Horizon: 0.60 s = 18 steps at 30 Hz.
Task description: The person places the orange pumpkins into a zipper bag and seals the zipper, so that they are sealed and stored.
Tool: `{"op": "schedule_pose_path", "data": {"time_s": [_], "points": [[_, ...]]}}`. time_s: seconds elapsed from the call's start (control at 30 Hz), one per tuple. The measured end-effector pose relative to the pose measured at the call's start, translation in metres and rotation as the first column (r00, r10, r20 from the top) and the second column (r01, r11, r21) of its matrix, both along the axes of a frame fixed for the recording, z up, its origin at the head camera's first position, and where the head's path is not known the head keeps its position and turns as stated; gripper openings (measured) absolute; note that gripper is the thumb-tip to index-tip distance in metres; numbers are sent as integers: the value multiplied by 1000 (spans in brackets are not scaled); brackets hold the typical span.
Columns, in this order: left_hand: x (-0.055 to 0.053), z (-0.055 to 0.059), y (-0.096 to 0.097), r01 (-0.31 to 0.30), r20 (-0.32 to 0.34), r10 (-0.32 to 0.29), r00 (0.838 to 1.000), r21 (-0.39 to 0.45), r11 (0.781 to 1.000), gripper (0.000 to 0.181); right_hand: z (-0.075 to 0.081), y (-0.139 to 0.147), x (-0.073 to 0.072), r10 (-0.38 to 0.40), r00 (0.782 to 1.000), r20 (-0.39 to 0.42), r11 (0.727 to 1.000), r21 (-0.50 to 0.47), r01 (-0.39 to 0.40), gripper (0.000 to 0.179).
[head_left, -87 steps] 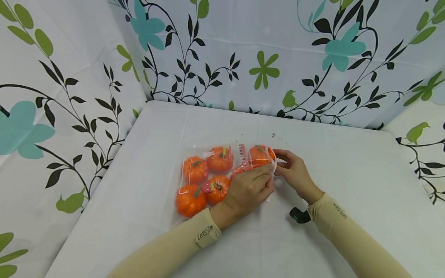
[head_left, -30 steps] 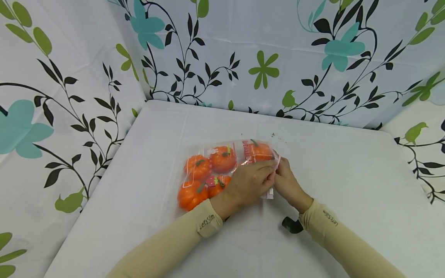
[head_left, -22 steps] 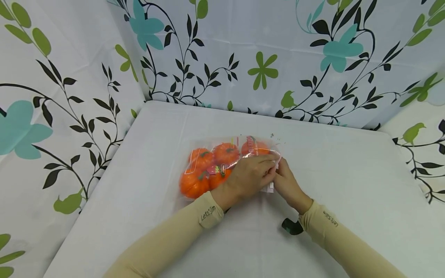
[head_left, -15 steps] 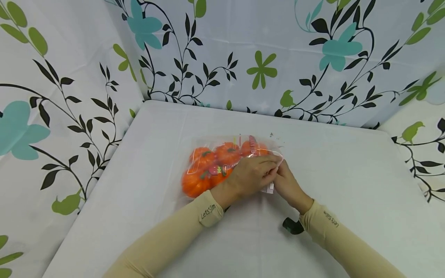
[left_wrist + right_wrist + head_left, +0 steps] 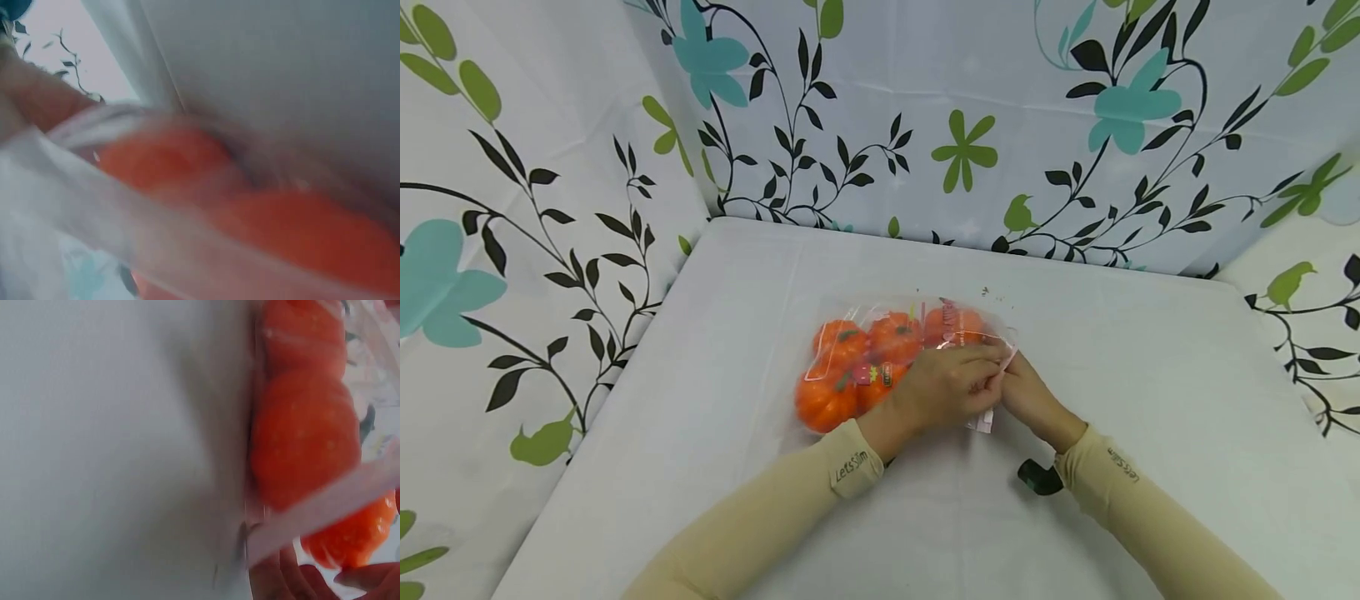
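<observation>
A clear zip bag (image 5: 805, 392) with pink print holds several small orange pumpkins (image 5: 825, 402) with green stems. My left hand (image 5: 943, 387) reaches across the near side of the bag, its fingers curled and pinching the opening edge at the right end. My right hand (image 5: 1033, 400) grips that same edge from the right; its fingertips are hidden behind the plastic and the left hand. Orange pumpkins (image 5: 169, 159) show blurred through the plastic in the left wrist view. In the right wrist view, the pale pink edge strip (image 5: 325, 509) crosses above the right fingers (image 5: 272, 575), close to a pumpkin (image 5: 350, 534).
A white cloth covers the table (image 5: 715, 333). Behind and beside it hang white curtains (image 5: 865, 100) with leaf and flower prints. A small black piece (image 5: 1040, 477) shows beside the right sleeve cuff. Dark specks (image 5: 986, 292) lie beyond the bag.
The right hand has moved in close against the bag's opening edge and the left hand. The bag has shifted slightly right. The left hand keeps its hold.
</observation>
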<state>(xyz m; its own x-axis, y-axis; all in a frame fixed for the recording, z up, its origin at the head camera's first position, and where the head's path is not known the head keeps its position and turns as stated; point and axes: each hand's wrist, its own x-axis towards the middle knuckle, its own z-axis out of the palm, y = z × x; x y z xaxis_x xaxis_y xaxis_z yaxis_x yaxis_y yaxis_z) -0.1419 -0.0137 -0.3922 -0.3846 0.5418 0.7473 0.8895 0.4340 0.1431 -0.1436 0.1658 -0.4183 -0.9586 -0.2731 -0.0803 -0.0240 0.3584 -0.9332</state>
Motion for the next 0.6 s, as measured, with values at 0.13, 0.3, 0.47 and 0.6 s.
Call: {"op": "schedule_pose_path", "data": {"time_s": [0.13,0.3,0.47,0.6], "points": [[14,-6,5,-98,-77,99,992,9,995,15,4,7,1,-32,999,-2,997,75,32,47],[28,-10,8,-163,-103,161,982,-4,987,25,4,14,4,-90,993,-70,989,113,98,44],[33,-14,9,-160,-110,159,981,-3,987,20,0,17,5,-86,974,-211,991,84,105,36],[36,-17,10,-147,-121,143,982,-25,989,29,-5,19,6,-42,967,-252,995,76,63,37]]}}
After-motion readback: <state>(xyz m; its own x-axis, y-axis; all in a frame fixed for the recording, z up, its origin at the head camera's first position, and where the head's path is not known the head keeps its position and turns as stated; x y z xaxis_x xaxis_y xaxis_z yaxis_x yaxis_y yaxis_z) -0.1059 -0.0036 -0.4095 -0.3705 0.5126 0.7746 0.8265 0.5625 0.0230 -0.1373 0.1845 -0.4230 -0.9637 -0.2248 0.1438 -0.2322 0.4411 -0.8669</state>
